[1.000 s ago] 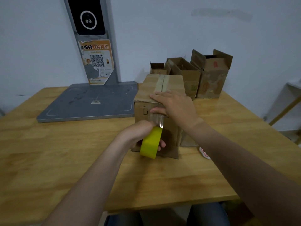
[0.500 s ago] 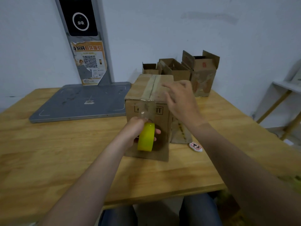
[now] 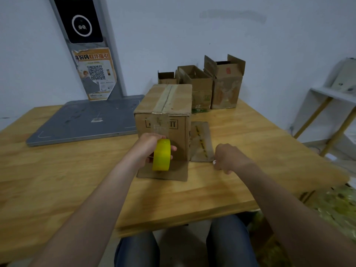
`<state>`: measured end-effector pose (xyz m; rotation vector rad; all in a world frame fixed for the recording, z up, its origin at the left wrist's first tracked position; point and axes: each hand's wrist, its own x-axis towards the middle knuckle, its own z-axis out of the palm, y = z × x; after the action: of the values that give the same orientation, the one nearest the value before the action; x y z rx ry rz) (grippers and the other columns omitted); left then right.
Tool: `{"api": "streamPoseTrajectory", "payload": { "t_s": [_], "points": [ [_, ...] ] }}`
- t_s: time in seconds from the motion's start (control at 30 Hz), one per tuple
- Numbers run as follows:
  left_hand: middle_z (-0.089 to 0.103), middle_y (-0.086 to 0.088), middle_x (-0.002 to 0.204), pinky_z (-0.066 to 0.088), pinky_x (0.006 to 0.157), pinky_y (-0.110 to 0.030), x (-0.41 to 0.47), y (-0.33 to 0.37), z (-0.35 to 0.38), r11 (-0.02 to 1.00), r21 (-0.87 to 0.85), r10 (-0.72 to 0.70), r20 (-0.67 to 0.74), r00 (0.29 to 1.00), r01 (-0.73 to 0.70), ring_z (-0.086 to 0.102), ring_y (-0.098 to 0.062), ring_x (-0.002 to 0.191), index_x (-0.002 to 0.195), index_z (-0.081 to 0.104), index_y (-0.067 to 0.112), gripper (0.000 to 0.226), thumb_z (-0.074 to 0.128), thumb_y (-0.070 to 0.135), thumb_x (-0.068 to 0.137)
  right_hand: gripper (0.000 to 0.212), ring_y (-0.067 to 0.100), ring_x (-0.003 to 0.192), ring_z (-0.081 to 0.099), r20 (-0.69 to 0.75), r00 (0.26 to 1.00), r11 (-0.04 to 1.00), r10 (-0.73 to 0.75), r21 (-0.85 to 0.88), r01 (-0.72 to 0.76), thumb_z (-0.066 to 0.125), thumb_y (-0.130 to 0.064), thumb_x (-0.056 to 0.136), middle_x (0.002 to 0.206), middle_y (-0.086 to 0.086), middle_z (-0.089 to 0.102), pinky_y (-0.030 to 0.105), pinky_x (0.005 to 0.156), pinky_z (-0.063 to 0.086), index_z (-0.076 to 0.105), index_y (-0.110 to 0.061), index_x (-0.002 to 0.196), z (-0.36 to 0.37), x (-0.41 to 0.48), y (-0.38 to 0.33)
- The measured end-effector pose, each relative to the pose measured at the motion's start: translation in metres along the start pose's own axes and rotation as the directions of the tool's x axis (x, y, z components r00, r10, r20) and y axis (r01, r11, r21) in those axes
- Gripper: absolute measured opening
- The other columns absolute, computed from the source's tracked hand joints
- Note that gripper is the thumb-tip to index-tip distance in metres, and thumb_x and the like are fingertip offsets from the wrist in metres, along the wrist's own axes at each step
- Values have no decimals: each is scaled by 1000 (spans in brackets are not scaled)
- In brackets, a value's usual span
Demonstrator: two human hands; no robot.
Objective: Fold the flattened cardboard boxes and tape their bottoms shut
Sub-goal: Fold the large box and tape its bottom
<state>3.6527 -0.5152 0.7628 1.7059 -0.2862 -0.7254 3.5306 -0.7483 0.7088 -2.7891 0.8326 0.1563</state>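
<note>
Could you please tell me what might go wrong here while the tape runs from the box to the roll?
1. The left hand grips the tape roll, its strip stuck to the near face of the box. The right hand is beside the box, not on it, so a pull might drag or tip it.
2. The box stands on a splayed flap, so it may rock.

Cardboard box (matt), glossy tape, wooden table
</note>
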Motion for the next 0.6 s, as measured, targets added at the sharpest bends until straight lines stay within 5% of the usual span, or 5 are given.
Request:
{"api": "streamPoseTrajectory", "payload": {
  "t_s": [0.13,0.23,0.3,0.4,0.6],
  "points": [
    [80,-15,97,56,65,-31,-1,0,2,1000,0,-7,-10,1000,7,75,-29,69,128,56,16,28,40,31,111,26,23,52,50,51,998,990,-49,136,42,57,-12,96,72,8,53,31,53,44,51,-13,70,-12,-3,9],
    [80,-11,96,54,69,-33,0,-2,1,1000,13,-10,-9,1000,10,75,-27,68,124,57,18,27,40,34,111,13,22,52,46,52,988,915,-146,386,115,56,-12,97,75,11,66,30,50,38,66,-11,89,-28,-9,8],
    [81,-10,96,55,73,-35,2,-3,0,1000,16,-7,-5,1000,7,76,-26,69,123,58,17,28,40,35,111,8,17,47,45,-48,979,813,-198,550,192,61,-21,100,68,-2,69,26,44,36,67,-23,103,-38,-15,1],
    [80,-11,95,55,75,-36,5,-4,-3,1000,27,-1,2,1000,0,76,-27,69,122,58,17,28,39,34,110,9,10,47,45,-229,960,670,-162,689,278,78,-33,88,56,-10,57,25,41,35,76,-25,92,-49,-23,-16],
    [80,-13,92,55,72,-36,10,-7,-6,1000,-2,2,5,1000,-2,75,-28,65,122,59,15,28,41,32,109,19,21,47,59,-325,917,154,-230,918,364,72,-10,93,105,8,77,27,37,40,53,-10,93,-66,-35,-56]
  ]
}}
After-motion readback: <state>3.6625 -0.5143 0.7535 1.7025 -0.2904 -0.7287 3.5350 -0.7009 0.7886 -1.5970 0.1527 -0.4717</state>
